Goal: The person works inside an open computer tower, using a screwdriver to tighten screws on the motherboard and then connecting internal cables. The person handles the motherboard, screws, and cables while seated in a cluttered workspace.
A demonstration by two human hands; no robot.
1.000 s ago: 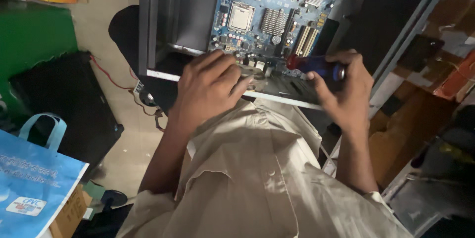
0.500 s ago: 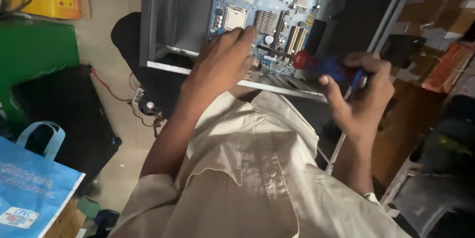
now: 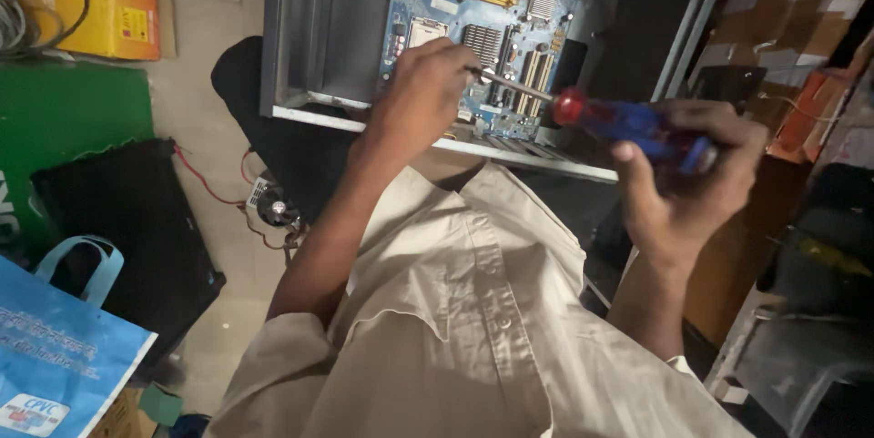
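Observation:
An open computer case (image 3: 314,28) stands in front of me with a blue motherboard (image 3: 510,1) mounted inside. My right hand (image 3: 692,174) grips a screwdriver (image 3: 628,121) by its blue and red handle. The metal shaft slants up and left toward the board. My left hand (image 3: 421,92) rests over the board's lower edge, its fingers pinched on the tip end of the shaft. Whatever lies under the left hand is hidden.
A small fan with red wires (image 3: 273,206) lies on the floor left of me. A black flat device (image 3: 127,229), a green mat (image 3: 64,128), a yellow box (image 3: 100,1) and a blue bag (image 3: 55,347) are further left. Cardboard boxes (image 3: 801,46) stack up on the right.
My right hand has lifted the screwdriver away from the case edge and swung it to the right. My left hand has moved up onto the board and taken hold of the shaft's tip.

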